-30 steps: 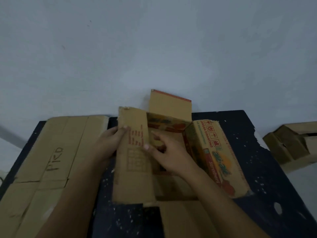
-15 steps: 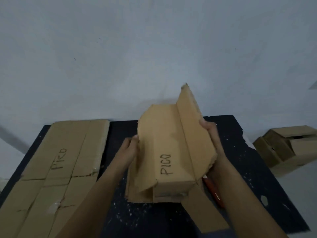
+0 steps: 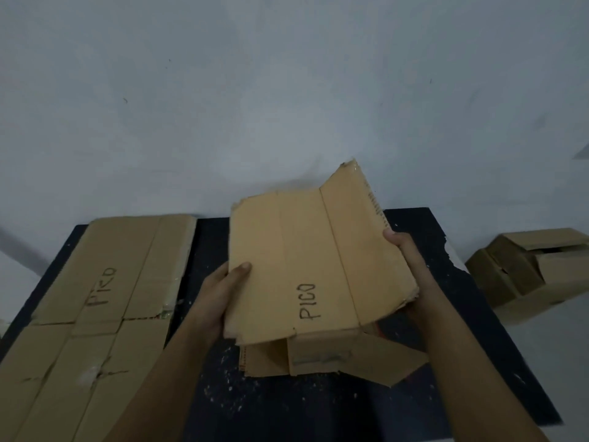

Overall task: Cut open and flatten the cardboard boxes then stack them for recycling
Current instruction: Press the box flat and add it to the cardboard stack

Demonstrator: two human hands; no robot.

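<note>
Between both hands' grip (image 3: 220, 291) (image 3: 411, 269), flattened box (image 3: 306, 266) tilts.

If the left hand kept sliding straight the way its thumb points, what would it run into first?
Probably nothing new: the left hand already grips the held cardboard, its thumb pointing right across the sheet. Farther along sits the right hand, though depth is unclear.

Flattened stack (image 3: 95, 298) cut off at left edge; right hand (image 3: 411, 269) fingers hidden behind held cardboard (image 3: 312, 266).
</note>
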